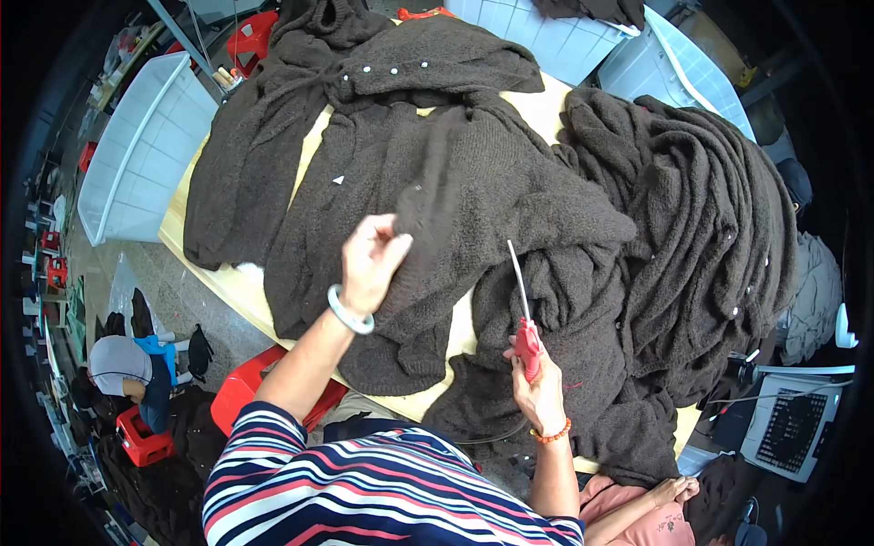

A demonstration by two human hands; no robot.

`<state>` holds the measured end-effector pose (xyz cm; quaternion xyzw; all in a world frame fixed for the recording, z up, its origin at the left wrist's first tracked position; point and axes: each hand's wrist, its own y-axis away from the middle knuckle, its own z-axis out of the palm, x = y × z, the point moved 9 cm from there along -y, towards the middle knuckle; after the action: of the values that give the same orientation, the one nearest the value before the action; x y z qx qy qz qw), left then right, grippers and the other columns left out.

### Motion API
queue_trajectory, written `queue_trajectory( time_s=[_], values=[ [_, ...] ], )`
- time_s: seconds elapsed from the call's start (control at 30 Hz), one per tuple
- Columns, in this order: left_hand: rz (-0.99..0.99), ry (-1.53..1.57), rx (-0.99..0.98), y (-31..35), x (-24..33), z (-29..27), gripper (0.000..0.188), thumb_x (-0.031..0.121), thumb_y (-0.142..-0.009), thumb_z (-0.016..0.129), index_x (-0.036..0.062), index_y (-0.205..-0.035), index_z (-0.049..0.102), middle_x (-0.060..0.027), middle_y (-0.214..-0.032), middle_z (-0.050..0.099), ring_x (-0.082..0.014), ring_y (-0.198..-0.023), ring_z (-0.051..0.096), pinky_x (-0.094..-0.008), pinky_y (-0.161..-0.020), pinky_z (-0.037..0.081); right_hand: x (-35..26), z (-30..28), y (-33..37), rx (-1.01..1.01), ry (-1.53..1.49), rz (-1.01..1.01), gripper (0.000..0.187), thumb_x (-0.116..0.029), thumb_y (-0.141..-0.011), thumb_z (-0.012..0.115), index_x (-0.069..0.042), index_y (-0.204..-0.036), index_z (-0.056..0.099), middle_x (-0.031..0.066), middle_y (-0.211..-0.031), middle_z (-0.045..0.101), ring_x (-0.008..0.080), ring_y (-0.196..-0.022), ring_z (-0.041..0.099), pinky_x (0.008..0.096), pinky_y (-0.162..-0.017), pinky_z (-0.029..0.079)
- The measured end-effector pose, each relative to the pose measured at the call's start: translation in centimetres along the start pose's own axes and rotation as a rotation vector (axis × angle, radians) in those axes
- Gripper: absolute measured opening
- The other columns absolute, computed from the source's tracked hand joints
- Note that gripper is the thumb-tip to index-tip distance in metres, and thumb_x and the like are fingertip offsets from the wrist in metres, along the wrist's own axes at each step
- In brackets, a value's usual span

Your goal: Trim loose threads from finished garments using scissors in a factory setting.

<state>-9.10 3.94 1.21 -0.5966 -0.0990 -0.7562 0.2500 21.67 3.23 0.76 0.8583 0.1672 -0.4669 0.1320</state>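
A dark brown knit cardigan [496,173] lies spread over the table in front of me. My left hand [367,262] is closed, thumb against fingers, on a fold of it that is lifted and a little blurred by motion. A small white tag [338,180] shows on the cloth to the left of that fold. My right hand [539,389] grips a pair of scissors [527,349] by the red handles. Their blades point away from me, over the cloth, and look closed together.
Heaped brown knitwear [701,209] covers the table's right side. More garments with white buttons [446,55] lie at the far side. White plastic crates [146,150] stand around the pale table [214,282]. A red stool [250,387] is at my left; a person's hands [675,491] are at lower right.
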Motion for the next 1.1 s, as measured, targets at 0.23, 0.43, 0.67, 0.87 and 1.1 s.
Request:
queue_trajectory(
  time_s=[0.23, 0.43, 0.67, 0.87, 1.1],
  values=[
    [-0.611, 0.537, 0.129, 2.7, -9.3, 4.1, 0.030, 0.006, -0.092, 0.064, 0.0040, -0.119, 0.051, -0.0072, -0.105, 0.064, -0.0144, -0.091, 0.063, -0.0280, -0.082, 0.052, -2.1, 0.4, 0.1, -0.070, 0.067, 0.072, 0.026, 0.000, -0.087, 0.056, -0.006, -0.112, 0.059, 0.0131, -0.087, 0.067, 0.0312, -0.078, 0.068, 0.0374, -0.072, 0.053],
    [-0.483, 0.360, 0.047, 2.3, -13.5, 4.1, 0.015, 0.010, -0.095, 0.061, 0.0036, -0.108, 0.061, -0.0045, -0.096, 0.068, -0.0147, -0.086, 0.066, -0.0306, -0.080, 0.053, -3.9, 1.2, 1.5, -0.159, 0.422, 0.018, 0.016, -0.022, -0.089, 0.063, -0.010, -0.099, 0.060, 0.0163, -0.070, 0.063, 0.0363, -0.067, 0.064, 0.0453, -0.061, 0.050],
    [-0.386, 0.181, -0.036, 5.3, -14.9, 3.5, 0.010, 0.005, -0.094, 0.062, 0.0008, -0.103, 0.061, -0.0039, -0.094, 0.067, -0.0104, -0.084, 0.064, -0.0256, -0.079, 0.053, -5.7, 1.2, -1.6, -0.120, 0.560, 0.011, 0.016, -0.024, -0.090, 0.061, -0.008, -0.091, 0.059, 0.0198, -0.065, 0.060, 0.0402, -0.063, 0.063, 0.0464, -0.057, 0.050],
    [-0.302, 0.230, -0.004, 4.6, -14.2, 2.9, 0.011, 0.005, -0.095, 0.060, -0.0010, -0.104, 0.059, -0.0069, -0.095, 0.068, -0.0143, -0.086, 0.066, -0.0283, -0.084, 0.053, -5.9, 1.1, -2.3, -0.196, 0.600, 0.008, 0.016, -0.022, -0.089, 0.063, -0.006, -0.091, 0.059, 0.0200, -0.064, 0.061, 0.0400, -0.061, 0.063, 0.0469, -0.056, 0.050],
    [-0.354, 0.249, 0.019, 5.2, -15.8, 1.2, 0.016, 0.005, -0.096, 0.058, -0.0023, -0.110, 0.059, -0.0099, -0.103, 0.067, -0.0188, -0.093, 0.067, -0.0338, -0.089, 0.054, -5.8, 1.7, 0.3, -0.327, 0.570, 0.097, 0.016, -0.021, -0.088, 0.062, -0.006, -0.093, 0.060, 0.0214, -0.068, 0.062, 0.0406, -0.064, 0.064, 0.0470, -0.059, 0.051]
  ],
)
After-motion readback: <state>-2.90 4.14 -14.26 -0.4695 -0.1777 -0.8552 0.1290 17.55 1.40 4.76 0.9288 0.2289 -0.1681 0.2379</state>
